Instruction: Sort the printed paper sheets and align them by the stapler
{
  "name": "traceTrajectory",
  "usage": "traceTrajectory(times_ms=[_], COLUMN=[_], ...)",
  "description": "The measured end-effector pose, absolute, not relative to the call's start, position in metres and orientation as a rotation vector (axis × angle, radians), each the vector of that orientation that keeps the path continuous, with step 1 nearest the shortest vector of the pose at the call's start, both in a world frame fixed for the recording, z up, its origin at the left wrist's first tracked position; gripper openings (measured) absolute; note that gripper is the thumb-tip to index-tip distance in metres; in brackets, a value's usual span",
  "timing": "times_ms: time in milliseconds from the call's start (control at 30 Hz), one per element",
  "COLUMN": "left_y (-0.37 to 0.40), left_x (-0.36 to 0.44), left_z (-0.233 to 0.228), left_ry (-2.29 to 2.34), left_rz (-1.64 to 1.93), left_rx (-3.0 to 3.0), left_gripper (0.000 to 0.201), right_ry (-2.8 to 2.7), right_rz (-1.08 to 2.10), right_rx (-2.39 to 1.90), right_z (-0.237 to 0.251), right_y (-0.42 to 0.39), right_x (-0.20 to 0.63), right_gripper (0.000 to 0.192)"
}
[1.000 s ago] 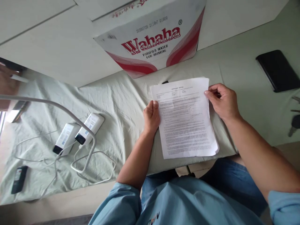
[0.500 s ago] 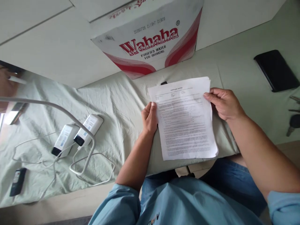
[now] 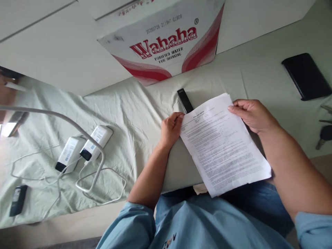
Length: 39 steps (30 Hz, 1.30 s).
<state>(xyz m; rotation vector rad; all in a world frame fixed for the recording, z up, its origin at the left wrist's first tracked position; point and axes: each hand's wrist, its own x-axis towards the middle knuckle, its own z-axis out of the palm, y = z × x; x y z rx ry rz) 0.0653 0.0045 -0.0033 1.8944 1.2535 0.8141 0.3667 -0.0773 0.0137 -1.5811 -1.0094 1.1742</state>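
Printed sheets of paper [image 3: 225,145] are held tilted over the front edge of the cloth-covered table, their lower end above my lap. My left hand [image 3: 171,129] pinches the upper left corner. At the upper right edge, my right hand [image 3: 252,114] grips the sheets with its thumb on top and the other fingers behind. Just beyond the top edge lies a slim black object [image 3: 184,100], perhaps a stapler, its near end hidden by the paper.
A Wahaha water carton [image 3: 166,45] stands at the back. Two white power banks [image 3: 96,142] with looping cables lie left, near a small black device [image 3: 18,200]. To the right are a black wallet-like case [image 3: 306,76] and keys [image 3: 324,136]. Another person's hand [image 3: 9,93] shows far left.
The paper has turned, its lower end swinging right and toward me. My left hand has shifted right to the top corner. More of the black object now shows.
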Motion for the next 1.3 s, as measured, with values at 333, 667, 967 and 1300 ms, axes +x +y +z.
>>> traceTrajectory(times_ms=[333, 667, 967, 1300], left_y=[0.004, 0.01, 0.019, 0.018], left_x=[0.068, 0.072, 0.082, 0.073], left_z=[-0.003, -0.003, -0.014, -0.027], left_ry=[1.172, 1.399, 1.433, 1.079], left_rz=[0.713, 0.717, 0.878, 1.121], left_rx=[2.038, 1.893, 1.814, 2.369], left_gripper=[0.027, 0.009, 0.015, 0.052], right_ry=[-1.246, -1.306, -1.237, -1.196], right_rz=[0.979, 0.953, 0.86, 0.867], right_rx=[-1.761, -1.862, -1.888, -1.896], right_z=[0.015, 0.012, 0.017, 0.014], right_y=[-0.078, -0.067, -0.068, -0.068], right_x=[0.368, 0.377, 0.39, 0.394], right_gripper=[0.06, 0.056, 0.058, 0.05])
